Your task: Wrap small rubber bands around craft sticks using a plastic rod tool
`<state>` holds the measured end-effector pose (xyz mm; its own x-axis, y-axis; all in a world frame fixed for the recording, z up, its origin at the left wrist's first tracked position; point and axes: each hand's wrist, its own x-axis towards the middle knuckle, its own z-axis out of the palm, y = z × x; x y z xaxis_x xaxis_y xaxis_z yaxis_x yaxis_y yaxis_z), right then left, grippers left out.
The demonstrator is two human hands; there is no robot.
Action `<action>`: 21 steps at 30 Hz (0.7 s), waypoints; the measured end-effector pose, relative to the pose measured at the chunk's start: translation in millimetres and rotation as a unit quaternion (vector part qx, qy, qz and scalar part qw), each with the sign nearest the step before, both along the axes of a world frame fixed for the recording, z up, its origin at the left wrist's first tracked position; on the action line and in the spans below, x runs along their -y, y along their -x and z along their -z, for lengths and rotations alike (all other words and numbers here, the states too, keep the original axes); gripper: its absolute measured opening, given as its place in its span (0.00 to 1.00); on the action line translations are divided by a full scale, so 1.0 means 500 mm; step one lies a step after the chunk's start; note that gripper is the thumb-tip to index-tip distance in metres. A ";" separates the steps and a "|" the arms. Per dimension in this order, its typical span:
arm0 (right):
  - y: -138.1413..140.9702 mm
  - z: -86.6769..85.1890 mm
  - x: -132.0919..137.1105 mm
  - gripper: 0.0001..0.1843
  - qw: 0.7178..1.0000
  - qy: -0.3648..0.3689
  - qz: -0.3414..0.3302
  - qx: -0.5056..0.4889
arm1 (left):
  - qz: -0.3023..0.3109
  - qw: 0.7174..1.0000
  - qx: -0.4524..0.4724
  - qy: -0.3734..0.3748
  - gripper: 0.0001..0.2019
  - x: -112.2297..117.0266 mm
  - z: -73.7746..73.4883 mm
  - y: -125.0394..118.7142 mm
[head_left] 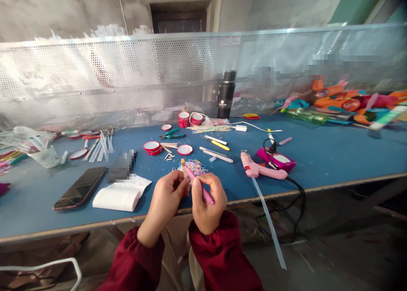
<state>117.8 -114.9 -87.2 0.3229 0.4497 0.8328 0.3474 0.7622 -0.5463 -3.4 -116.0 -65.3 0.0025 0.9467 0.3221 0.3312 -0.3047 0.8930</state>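
Observation:
Near the table's front edge, my left hand (168, 195) pinches a small wooden craft stick (183, 166) upright; its top end is yellow. Closed around a pink marker (208, 196) is my right hand (210, 200), with the marker's far end beside the stick. Whether the marker touches the stick I cannot tell. Just behind both hands lies a pile of colourful rubber bands (199, 166), partly hidden by my fingers. Short cut wooden pieces (169, 156) and a white-lidded red tin (185, 150) are a little farther back.
A pink glue gun (262, 170) lies at the right, its long glue stick (270, 223) jutting past the edge. A phone (81, 187) and white tissue (119, 193) lie left. Markers (219, 144), pliers (173, 136) and a black bottle (226, 95) stand or lie farther back.

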 end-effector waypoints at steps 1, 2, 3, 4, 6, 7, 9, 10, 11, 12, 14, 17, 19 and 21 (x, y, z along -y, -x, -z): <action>0.000 0.000 0.000 0.04 1.000 -0.001 0.003 -0.003 | 0.001 1.000 0.001 0.002 0.13 0.000 0.000 0.000; 0.001 0.000 -0.001 0.04 1.000 -0.002 0.004 -0.007 | 0.001 1.000 0.001 0.003 0.13 0.001 0.000 0.000; 0.001 0.000 -0.001 0.04 1.000 -0.003 0.004 -0.009 | 0.001 1.000 0.000 0.002 0.13 0.001 -0.001 0.000; 0.000 0.000 0.000 0.04 1.000 -0.003 0.002 -0.011 | 0.001 1.000 -0.001 0.001 0.14 0.001 -0.001 0.000; -0.001 0.000 0.000 0.04 1.000 -0.002 -0.004 -0.010 | 0.004 1.000 -0.001 -0.002 0.14 0.001 0.000 0.000; -0.001 0.000 0.001 0.04 1.000 0.000 -0.008 -0.007 | 0.004 1.000 -0.001 -0.003 0.14 0.000 0.000 0.000; -0.003 0.000 0.002 0.03 1.000 0.003 -0.018 0.002 | 0.001 1.000 -0.003 -0.003 0.14 0.000 0.000 0.000; -0.003 0.000 0.002 0.04 1.000 0.004 -0.021 0.007 | -0.001 1.000 -0.004 -0.002 0.14 -0.001 0.001 0.000; -0.003 0.000 0.002 0.04 1.000 0.004 -0.021 0.010 | -0.004 1.000 -0.006 -0.002 0.14 -0.001 0.001 0.001; -0.003 -0.001 0.002 0.04 1.000 0.003 -0.018 0.012 | -0.005 1.000 -0.007 -0.002 0.14 -0.001 0.002 0.001; -0.003 -0.002 0.002 0.04 1.000 0.001 -0.005 0.010 | -0.003 1.000 -0.006 -0.002 0.14 -0.002 0.003 0.001; -0.001 -0.003 0.001 0.05 1.000 -0.002 0.009 0.000 | 0.005 1.000 0.001 -0.001 0.14 -0.001 0.004 0.001; -0.001 -0.003 0.001 0.05 1.000 -0.005 0.004 -0.003 | 0.009 1.000 0.007 -0.001 0.13 0.000 0.003 0.000; -0.002 -0.002 0.000 0.04 1.000 -0.008 -0.011 -0.002 | 0.009 1.000 0.010 -0.003 0.13 0.000 0.002 0.000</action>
<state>118.5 -114.9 -86.3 0.3161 0.4439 0.8384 0.3276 0.7783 -0.5356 -3.3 -116.1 -66.3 0.0124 0.9445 0.3281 0.3077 -0.3158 0.8975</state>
